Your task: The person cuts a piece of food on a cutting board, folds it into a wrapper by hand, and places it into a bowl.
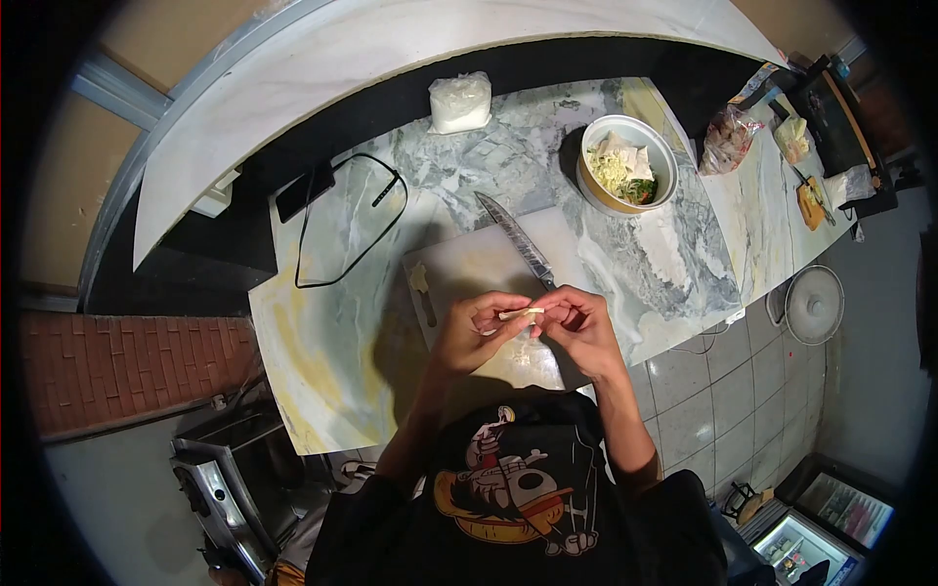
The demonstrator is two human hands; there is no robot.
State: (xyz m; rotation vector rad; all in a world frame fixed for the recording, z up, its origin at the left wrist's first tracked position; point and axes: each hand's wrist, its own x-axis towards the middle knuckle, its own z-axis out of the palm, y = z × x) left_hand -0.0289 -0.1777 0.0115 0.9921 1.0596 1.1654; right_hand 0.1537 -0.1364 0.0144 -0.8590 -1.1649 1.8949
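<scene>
Between the fingertips of both my hands is a small pale yellowish strip point(521, 313), its exact kind too small to make out. My left hand point(477, 332) pinches one end, and my right hand point(580, 329) has its fingers closed at the other. Both hands are above a white cutting board point(469, 256). A large knife point(514, 234) lies across the board, its blade pointing away to the upper left and its handle partly hidden by my right hand. On the board's left side rests a pale, thin scrap point(420, 281).
A round tub point(587, 174) with shredded pale food, white pieces and some green and red stands back right. At the back sits a bag of white powder point(460, 103). A black cable loop point(399, 200) and a dark phone point(303, 192) lie left. Plastic bags point(728, 142) stand far right.
</scene>
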